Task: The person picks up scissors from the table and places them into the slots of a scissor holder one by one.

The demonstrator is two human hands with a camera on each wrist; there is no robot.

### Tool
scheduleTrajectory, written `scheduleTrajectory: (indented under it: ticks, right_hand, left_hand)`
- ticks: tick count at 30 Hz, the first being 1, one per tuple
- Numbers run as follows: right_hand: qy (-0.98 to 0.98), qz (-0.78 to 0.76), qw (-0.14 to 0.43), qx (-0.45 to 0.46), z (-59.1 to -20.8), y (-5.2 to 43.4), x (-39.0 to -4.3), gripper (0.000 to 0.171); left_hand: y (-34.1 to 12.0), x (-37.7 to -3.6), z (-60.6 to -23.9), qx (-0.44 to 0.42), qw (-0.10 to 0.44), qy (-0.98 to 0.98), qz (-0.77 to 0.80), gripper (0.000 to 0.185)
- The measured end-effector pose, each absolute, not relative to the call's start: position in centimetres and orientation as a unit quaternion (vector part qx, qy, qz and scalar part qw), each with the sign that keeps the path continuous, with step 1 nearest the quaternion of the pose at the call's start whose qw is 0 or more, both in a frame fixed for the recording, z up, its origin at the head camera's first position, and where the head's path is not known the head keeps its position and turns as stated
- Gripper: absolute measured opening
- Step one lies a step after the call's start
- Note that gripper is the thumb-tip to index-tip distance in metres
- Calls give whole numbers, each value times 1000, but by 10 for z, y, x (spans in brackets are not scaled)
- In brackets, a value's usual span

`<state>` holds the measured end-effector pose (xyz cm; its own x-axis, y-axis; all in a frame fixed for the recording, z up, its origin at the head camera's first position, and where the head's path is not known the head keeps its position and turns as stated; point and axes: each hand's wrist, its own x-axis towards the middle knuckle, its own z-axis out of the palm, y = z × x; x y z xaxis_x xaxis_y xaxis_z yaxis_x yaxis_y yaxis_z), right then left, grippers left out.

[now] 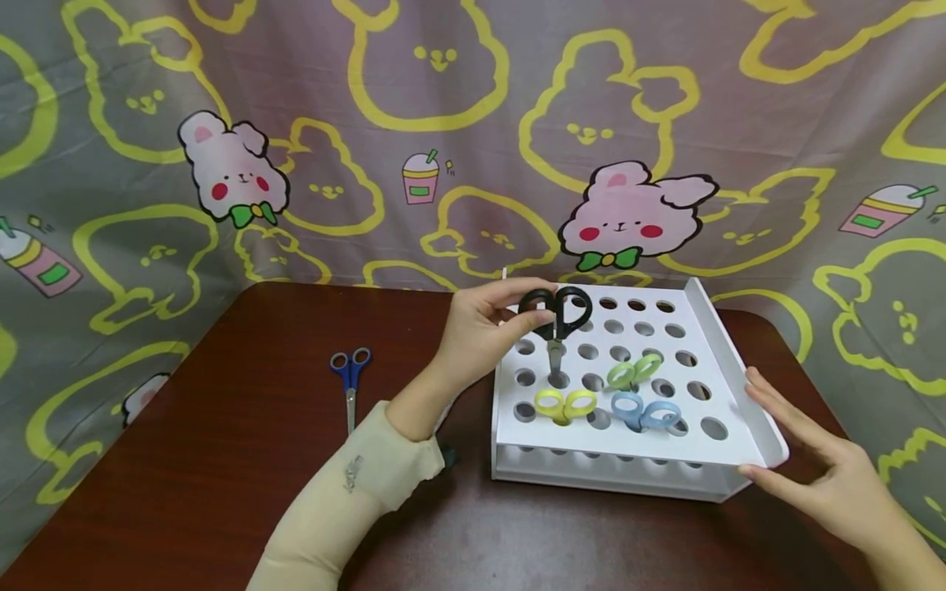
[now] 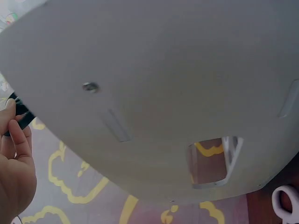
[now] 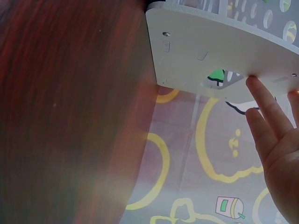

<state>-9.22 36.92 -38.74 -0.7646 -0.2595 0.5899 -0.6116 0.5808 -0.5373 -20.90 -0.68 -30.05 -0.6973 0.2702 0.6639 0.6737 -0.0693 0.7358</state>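
Black-handled scissors, pinched at the loops by the left hand, hang blade-down over a hole while the right hand's straight fingers steady the white rack near the bench's far right corner.

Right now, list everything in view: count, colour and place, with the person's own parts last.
Rack: one, white, with rows of round holes, on the table's right half.
Black scissors: one pair, blades down in a rack hole.
Yellow scissors: one pair, standing in the rack's front row.
Green scissors: one pair, in the rack behind the light blue scissors, one pair, front row.
Dark blue scissors: one pair, flat on the table, left of the rack.
Table: one, dark reddish brown.
Backdrop cloth: one, grey with yellow and pink bunnies.
Left hand: pinches the black scissors' handles.
Right hand: straight fingers against the rack's right side.
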Motion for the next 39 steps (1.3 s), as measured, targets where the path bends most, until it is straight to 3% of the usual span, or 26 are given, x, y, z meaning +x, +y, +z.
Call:
scheduleTrajectory:
  ticks: [19,39]
  right_hand:
    - [-851,385,237,268,-387,371,-94,97]
    - [-871,379,212,230,-382,366,-90,100]
  left_hand:
    - [1,-218,-324,-382,98,-714,-579,24]
    - [-5,-215,-338,-375,75,-740,-554,23]
